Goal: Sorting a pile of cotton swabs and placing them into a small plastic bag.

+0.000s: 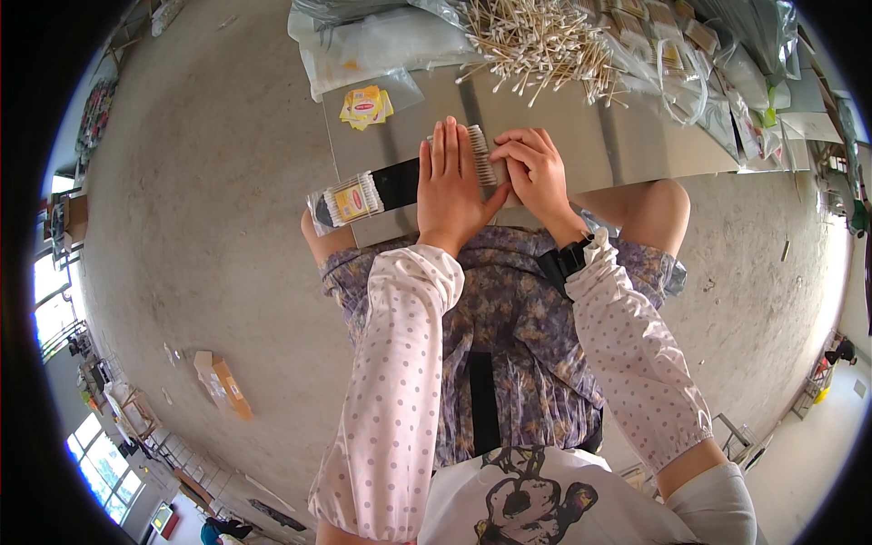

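A row of white-tipped cotton swabs (481, 150) lies side by side on the grey table top. My left hand (447, 191) rests flat over the row's left part, fingers stretched and held side by side, hiding much of it. Close by on the right, my right hand (536, 173) has its fingers loosely bent, tips at the row's right end, with nothing visible in them. Left of my left hand a black strip (397, 185) runs along the table. At its outer end sits a clear pack of cotton swabs (354, 199) with a yellow label card.
Small yellow cards (365, 106) are stacked farther off at the left. A large loose heap of cotton swabs (540, 50) covers the far middle. Clear plastic bags (677, 73) with bundled swabs crowd the far right. An open cardboard box (222, 385) lies on the floor.
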The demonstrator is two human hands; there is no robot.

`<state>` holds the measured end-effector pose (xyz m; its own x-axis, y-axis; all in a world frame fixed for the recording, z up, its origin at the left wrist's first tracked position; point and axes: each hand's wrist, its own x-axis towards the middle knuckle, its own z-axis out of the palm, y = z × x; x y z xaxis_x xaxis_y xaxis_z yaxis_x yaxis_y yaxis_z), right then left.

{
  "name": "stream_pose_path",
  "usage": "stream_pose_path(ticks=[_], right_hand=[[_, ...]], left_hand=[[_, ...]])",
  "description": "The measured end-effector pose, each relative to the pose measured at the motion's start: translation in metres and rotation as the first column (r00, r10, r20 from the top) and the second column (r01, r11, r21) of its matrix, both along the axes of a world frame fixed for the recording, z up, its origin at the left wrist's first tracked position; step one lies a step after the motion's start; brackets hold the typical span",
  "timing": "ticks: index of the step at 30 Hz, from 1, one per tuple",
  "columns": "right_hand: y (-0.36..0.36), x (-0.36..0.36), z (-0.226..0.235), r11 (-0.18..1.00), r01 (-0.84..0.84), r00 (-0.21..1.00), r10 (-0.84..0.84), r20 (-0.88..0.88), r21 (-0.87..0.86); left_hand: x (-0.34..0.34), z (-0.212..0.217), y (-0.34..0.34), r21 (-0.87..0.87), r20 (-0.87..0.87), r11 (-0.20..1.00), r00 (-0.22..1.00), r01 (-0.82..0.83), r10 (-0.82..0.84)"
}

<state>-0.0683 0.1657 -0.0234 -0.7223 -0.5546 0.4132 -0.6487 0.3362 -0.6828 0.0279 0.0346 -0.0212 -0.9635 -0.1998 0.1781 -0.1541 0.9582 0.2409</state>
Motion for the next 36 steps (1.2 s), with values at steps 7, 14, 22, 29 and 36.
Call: stream_pose_path(ticks=[7, 14, 22, 29, 36], right_hand=[[-0.0020, 0.0018, 0.0013, 1.000, 0.012, 1.000, -0.012, 0.021, -0.014], [-0.0022, 0.0006, 0.0006, 1.000, 0.001, 1.000, -0.001, 0.002, 0.002], [-0.0024, 0.0006, 0.0008, 1.000, -0.007, 1.000, 0.007, -0.011, 0.015], [-0.0018, 0.0005, 0.0012, 1.000, -0.009, 1.000, 0.009, -0.008, 0.007], [-0.0050, 0.0012, 0.0015, 1.000, 0.016, 1.000, -0.016, -0.021, 0.003]], left_hand=[[0.0008, 0.0003, -0.0009, 0.006, -0.008, 1.000, 1.000, -0.001, 0.001], [0.0004, 0.0002, -0.0008, 0.006, -0.011, 1.000, 1.000, -0.002, 0.002], [0.0001, -0.0001, -0.0013, 0.007, -0.013, 1.000, 1.000, -0.004, 0.004], [0.0000, 0.0003, -0.0006, 0.004, -0.021, 1.000, 1.000, -0.001, 0.001], [0.0000, -0.0002, -0.0009, 0.006, -0.023, 1.000, 1.000, -0.005, 0.006]])
